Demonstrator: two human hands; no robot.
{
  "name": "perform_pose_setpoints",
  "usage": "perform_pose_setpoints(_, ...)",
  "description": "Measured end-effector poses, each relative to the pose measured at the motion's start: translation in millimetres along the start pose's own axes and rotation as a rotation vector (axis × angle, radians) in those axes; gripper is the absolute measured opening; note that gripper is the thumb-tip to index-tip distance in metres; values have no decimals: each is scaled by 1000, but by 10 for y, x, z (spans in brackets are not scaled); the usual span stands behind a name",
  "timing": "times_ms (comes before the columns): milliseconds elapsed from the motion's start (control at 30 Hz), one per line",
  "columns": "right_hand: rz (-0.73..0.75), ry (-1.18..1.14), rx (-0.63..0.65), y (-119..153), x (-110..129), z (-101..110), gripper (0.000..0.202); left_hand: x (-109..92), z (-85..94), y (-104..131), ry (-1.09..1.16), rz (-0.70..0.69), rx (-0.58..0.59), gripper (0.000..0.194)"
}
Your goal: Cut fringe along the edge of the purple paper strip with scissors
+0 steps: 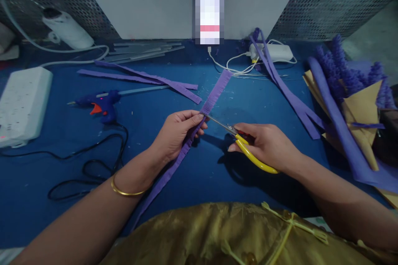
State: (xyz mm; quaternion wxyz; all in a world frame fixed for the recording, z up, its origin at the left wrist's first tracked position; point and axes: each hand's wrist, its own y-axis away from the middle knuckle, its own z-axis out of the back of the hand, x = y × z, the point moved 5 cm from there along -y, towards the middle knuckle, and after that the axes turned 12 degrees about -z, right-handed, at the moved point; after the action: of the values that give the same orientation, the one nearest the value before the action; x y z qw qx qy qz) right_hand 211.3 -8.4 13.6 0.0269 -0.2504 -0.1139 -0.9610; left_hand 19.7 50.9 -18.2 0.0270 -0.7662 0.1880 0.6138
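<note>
Mid-desk, the left hand [178, 132] pinches the strip [214, 95] between thumb and fingers, right where the scissors [231, 130] bite. The right hand [267, 145] curls tight around the yellow handles. A deep snip could sever the fringe or nick the pinching fingertips.

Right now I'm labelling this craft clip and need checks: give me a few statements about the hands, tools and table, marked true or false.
1. The left hand pinches a fringed purple paper strip. True.
2. The right hand holds red-handled scissors. False: the scissors have yellow handles.
3. The scissor blades point toward the strip. True.
4. The glue gun stands upright. False: it lies on the blue table.
5. A gold bangle is on the right wrist. False: on the left.
</note>
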Motion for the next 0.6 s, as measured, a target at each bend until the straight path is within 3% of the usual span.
perform_pose_setpoints(267,-32,-69,85,0,15,12,43,-4,9,-31,47,33,40,17)
perform_pose_setpoints(600,-4,-21,14,-16,-11,-4,43,-5,12,2,25,37,-3,22)
